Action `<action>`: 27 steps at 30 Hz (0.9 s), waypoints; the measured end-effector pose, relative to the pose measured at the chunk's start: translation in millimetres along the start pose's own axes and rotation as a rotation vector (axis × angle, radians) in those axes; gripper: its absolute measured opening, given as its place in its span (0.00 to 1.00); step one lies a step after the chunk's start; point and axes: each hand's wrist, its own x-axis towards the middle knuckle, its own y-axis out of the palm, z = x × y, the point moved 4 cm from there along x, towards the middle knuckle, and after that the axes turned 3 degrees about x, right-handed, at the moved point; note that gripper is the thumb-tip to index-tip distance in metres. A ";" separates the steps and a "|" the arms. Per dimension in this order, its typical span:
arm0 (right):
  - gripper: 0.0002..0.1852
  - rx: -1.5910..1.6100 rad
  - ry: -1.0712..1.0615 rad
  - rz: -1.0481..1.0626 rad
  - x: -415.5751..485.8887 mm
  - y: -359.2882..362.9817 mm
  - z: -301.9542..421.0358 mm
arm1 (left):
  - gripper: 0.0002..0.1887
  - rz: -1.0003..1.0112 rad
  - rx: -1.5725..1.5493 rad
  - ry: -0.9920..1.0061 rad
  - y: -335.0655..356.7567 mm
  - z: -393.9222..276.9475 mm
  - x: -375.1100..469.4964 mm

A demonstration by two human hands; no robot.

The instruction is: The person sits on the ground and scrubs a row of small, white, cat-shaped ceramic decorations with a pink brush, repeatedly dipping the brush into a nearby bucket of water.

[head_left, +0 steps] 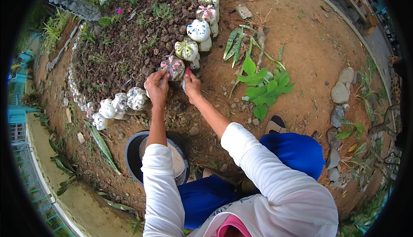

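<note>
A plastic bottle, upturned with its base painted in worn pink and grey, stands in the border of a soil bed, between my two hands. My left hand is at its left side, thumb and fingertips close together against its edge. Whether they pinch anything is hidden. My right hand grips a small pink tool at the bottle's right side. Something pale and bristly shows below that hand, so it may be a brush. Neighbouring bottles, one with yellow paint and one grey and white, flank it.
Beside my left forearm stands a dark bucket with a pale item inside. An uprooted plant with green lobed leaves lies on the bare ground to the right. Stones line another bed. A long leaf lies left of the bucket.
</note>
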 end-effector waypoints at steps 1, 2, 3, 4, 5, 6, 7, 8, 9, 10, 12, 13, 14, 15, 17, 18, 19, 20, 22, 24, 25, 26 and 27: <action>0.26 0.255 0.042 0.079 -20.5 21.4 2.9 | 0.10 -0.002 0.029 -0.026 -9.3 13.3 -9.6; 0.25 0.334 0.078 0.099 -39.1 31.6 7.4 | 0.11 -0.011 0.092 -0.019 -18.6 25.0 -17.4; 0.24 0.415 0.083 0.093 -37.2 29.8 4.9 | 0.11 -0.005 0.072 -0.023 -18.1 22.8 -16.0; 0.24 0.355 0.092 0.073 -37.4 23.7 0.6 | 0.11 0.001 0.051 -0.027 -16.5 19.6 -15.3; 0.24 0.295 0.101 0.052 -38.6 15.2 -4.1 | 0.11 0.008 0.030 -0.031 -15.5 16.9 -13.8; 0.23 0.234 0.111 0.034 -39.0 8.7 -7.8 | 0.11 0.011 0.025 -0.035 -15.1 16.5 -12.6; 0.23 0.157 0.159 0.033 -36.7 4.0 -11.6 | 0.11 0.008 0.020 -0.034 -15.2 15.8 -12.1; 0.23 0.081 0.207 0.032 -33.8 -0.6 -14.9 | 0.11 0.006 0.015 -0.032 -14.6 14.7 -12.0; 0.23 0.002 0.258 0.032 -33.9 -1.8 -12.8 | 0.11 0.004 0.012 -0.034 -14.5 14.0 -12.1; 0.23 0.156 0.313 0.046 -34.0 4.5 -10.3 | 0.11 0.003 0.015 -0.019 -14.3 13.1 -10.9; 0.24 0.267 0.226 0.041 -40.1 14.4 2.8 | 0.11 0.004 0.033 -0.002 -17.0 16.1 -13.6; 0.24 0.325 0.181 0.036 -42.3 17.5 7.2 | 0.11 0.005 0.032 -0.005 -18.8 16.2 -13.8; 0.24 0.315 0.074 0.120 -45.4 20.6 13.7 | 0.11 0.006 0.032 -0.008 -21.1 16.6 -14.4; 0.24 0.329 0.055 0.097 -44.5 19.6 13.2 | 0.11 0.006 0.025 -0.005 -19.5 15.9 -13.5; 0.24 0.357 0.019 0.055 -45.1 19.7 10.5 | 0.11 0.013 0.038 -0.012 -18.3 14.7 -16.7; 0.23 0.291 0.109 0.054 -40.5 18.2 4.8 | 0.11 0.009 0.044 -0.006 -17.9 14.2 -12.5; 0.23 0.221 0.206 0.052 -40.1 11.7 -7.2 | 0.11 0.006 0.059 0.002 -18.2 13.8 -12.9; 0.22 0.149 0.302 0.049 -40.1 7.5 -18.7 | 0.10 0.002 0.075 0.010 -18.6 13.4 -13.1; 0.22 0.198 0.310 0.009 -35.9 6.8 -23.1 | 0.10 0.004 0.057 0.020 -14.7 7.7 -5.7; 0.23 0.326 0.308 0.025 -31.4 11.5 -19.0 | 0.11 0.011 0.010 -0.001 -9.2 3.6 -5.6; 0.25 0.427 0.266 0.029 -43.1 20.0 -10.0 | 0.11 0.015 0.027 -0.014 -12.0 10.3 -13.2; 0.27 0.528 0.229 0.047 -61.1 36.0 8.0 | 0.11 0.009 0.058 -0.030 -20.9 19.8 -17.7; 0.29 0.632 0.168 0.047 -65.8 40.1 22.4 | 0.11 0.004 0.066 -0.029 -21.2 20.6 -15.8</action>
